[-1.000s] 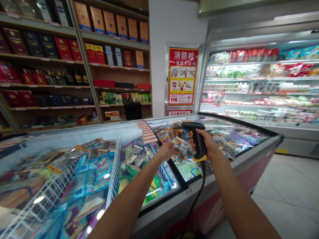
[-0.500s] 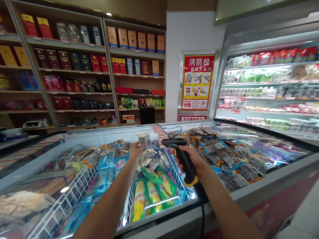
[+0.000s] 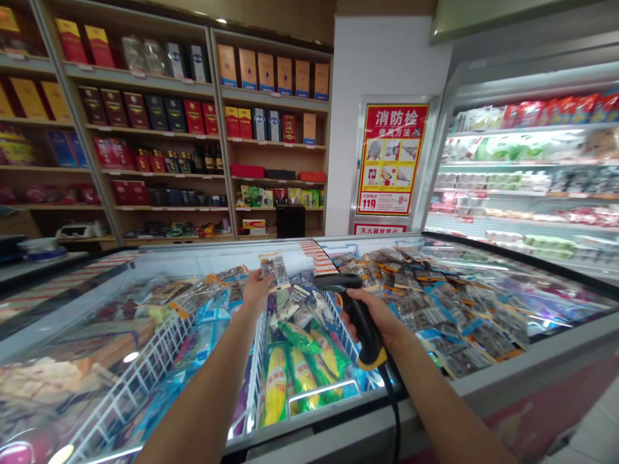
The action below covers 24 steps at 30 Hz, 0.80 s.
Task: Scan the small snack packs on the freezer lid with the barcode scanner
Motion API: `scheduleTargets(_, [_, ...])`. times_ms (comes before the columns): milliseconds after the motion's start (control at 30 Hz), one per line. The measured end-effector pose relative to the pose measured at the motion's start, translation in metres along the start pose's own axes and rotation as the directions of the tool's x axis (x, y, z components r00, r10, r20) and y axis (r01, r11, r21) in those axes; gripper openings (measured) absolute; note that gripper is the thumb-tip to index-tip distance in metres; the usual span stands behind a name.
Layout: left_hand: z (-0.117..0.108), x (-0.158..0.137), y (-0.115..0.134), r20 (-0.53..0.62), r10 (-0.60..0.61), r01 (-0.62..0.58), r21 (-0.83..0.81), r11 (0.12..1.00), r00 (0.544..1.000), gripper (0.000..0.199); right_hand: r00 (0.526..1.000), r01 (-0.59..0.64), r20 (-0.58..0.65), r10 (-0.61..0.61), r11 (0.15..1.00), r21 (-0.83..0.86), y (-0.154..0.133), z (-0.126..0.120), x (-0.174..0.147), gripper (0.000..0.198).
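Packet, small and pale-edged with a greyish middle, stands above the far end of a white wire basket in the chest freezer, held near its left edge by the left hand. That grip is a light pinch, fingertips nearly together with only the thin wrap between them (the thumb's exact place is hard to make out). Its long axis looks close to upright; whether its lower edge touches the goods beneath I cannot tell.

Right of it, and slightly nearer, the right hand has a black scanner in a full grip, fingers curled round the handle. The handle leans from far left to near right, with the cord hanging from its yellow-ringed foot. The scanner's nose points left, so the packet lies just beyond it, the two apart with a narrow gap between. The left hand is the nearer one to the packet. Green-and-yellow packs fill the near part of the basket, and a heap of pouches lies to the right.
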<state>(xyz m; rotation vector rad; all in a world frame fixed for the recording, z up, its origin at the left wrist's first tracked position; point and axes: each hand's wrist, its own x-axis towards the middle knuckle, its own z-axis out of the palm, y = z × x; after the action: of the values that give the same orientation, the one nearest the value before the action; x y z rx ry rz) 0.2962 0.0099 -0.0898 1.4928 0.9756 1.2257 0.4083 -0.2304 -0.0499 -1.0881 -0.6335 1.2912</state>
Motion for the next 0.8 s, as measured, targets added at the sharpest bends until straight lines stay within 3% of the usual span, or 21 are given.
scheduleTargets(200, [-0.020,-0.004,0.007,-0.047,0.026,-0.009,0.331,0.944,0.999,0.030,0.996,0.052,-0.077,-0.052,0.999,0.002,-0.008,-0.011,0.000,0.025])
scheduleTargets(367, [-0.041,-0.006,0.019,0.010,0.108,-0.087,0.669,0.738,0.994,0.031,0.981,0.120,-0.154,-0.116,0.993,0.021,-0.025,-0.038,-0.010,0.026])
scheduleTargets(533, [-0.053,-0.004,0.026,0.029,0.203,-0.135,0.834,0.535,0.979,0.036,0.948,0.199,-0.255,-0.192,0.980,0.002,-0.041,-0.061,-0.031,0.024])
scheduleTargets(667, [-0.038,-0.013,0.031,0.085,0.306,-0.214,0.884,0.416,0.948,0.040,0.943,0.225,-0.255,-0.215,0.974,0.010,-0.047,-0.075,-0.048,0.023])
scheduleTargets(800, [0.013,-0.044,0.042,0.313,0.294,-0.420,0.788,0.451,0.903,0.044,0.918,0.250,-0.315,-0.240,0.968,-0.009,-0.050,-0.090,-0.059,0.023])
